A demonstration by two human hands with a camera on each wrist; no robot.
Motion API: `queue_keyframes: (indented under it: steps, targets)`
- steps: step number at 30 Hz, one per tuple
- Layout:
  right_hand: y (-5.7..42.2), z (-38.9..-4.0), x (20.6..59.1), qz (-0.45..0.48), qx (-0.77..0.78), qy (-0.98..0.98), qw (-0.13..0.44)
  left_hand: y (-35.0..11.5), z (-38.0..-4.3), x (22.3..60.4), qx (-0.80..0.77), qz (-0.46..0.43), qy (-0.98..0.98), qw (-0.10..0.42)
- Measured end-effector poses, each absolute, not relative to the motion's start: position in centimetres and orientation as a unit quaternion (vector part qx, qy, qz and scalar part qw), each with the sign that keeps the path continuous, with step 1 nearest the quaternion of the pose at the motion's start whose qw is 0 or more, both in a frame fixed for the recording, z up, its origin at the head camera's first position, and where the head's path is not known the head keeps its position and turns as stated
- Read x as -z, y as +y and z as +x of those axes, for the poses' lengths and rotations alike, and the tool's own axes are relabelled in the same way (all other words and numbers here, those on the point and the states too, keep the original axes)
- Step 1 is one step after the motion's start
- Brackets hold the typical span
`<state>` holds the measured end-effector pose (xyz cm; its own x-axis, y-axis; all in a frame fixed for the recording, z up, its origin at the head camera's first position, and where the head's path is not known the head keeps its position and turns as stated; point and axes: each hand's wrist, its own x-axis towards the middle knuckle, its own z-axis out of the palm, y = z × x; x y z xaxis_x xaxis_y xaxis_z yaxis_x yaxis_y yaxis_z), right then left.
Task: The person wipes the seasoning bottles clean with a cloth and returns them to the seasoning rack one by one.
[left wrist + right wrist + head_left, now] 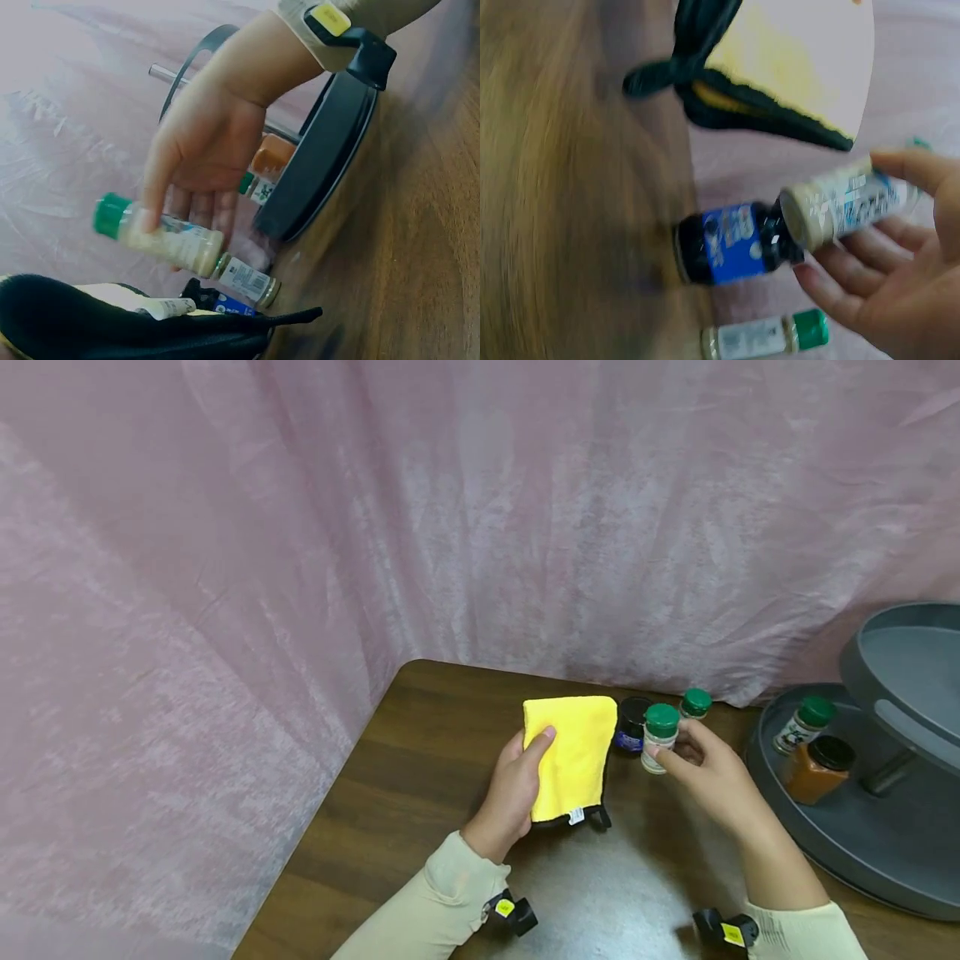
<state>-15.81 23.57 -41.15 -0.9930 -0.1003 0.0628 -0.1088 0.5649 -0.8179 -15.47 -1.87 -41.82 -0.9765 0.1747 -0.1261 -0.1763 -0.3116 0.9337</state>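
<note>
Our left hand (pixel 513 787) grips the yellow cloth (pixel 573 760); our right hand (pixel 717 781) pinches a green-capped jar (pixel 660 737) above the table (pixel 435 735). We judge that a firm pinch, with the base clear of the dark jar (pixel 633 717) near it, serves best. We find the cloth's tag (pixel 576 816) too small to read; blur hides the words on the held jar and the dark jar's blue label (pixel 733 241). Farther back stands a green-topped shaker (pixel 696 702), its white label (pixel 754 339) unreadable.
</note>
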Motion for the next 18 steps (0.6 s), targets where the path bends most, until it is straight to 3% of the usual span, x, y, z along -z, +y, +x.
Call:
queue_keyframes:
  steps: [6, 18]
  targets:
    - [21.2, -14.8, 40.6, 0.128, -0.444, -0.887, 0.002, -1.8, -15.4, 41.6, -0.812, -0.004, 0.577, 0.085]
    - [19.1, -14.2, 41.3, 0.158, -0.466, -0.871, -0.019, -1.8, -14.6, 41.0, -0.756, 0.033, 0.653, 0.037]
